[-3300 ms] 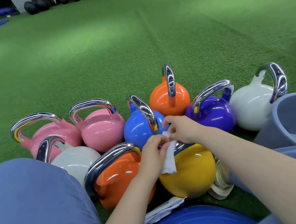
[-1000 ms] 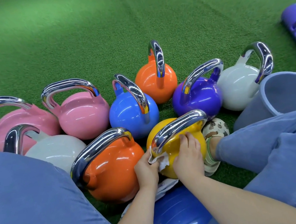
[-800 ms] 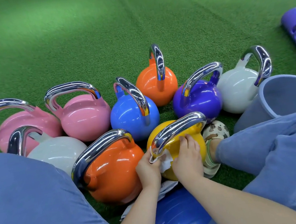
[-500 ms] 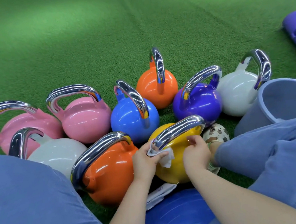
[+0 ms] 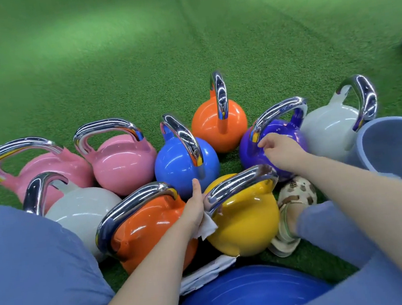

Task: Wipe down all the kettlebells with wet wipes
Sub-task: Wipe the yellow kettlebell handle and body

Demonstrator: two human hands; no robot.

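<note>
Several chrome-handled kettlebells stand clustered on green turf. My left hand (image 5: 195,211) holds a white wet wipe (image 5: 209,227) against the left end of the yellow kettlebell's (image 5: 244,222) handle. My right hand (image 5: 280,150) reaches over to the purple kettlebell (image 5: 254,151), its fingers curled at the base of the chrome handle. Around these stand an orange kettlebell (image 5: 143,228) close on the left, a blue one (image 5: 179,164), a farther orange one (image 5: 217,125), two pink ones (image 5: 124,163) and two white ones (image 5: 326,129).
A pack of wipes (image 5: 207,272) lies on the turf below the yellow kettlebell, beside a blue ball (image 5: 252,293). A grey-blue bucket (image 5: 392,144) stands at the right. My knees in blue trousers and a patterned sandal (image 5: 296,194) flank the cluster.
My right hand has left the yellow kettlebell and moved up and right onto the purple one. My left hand still holds the wipe at the yellow handle's left end.
</note>
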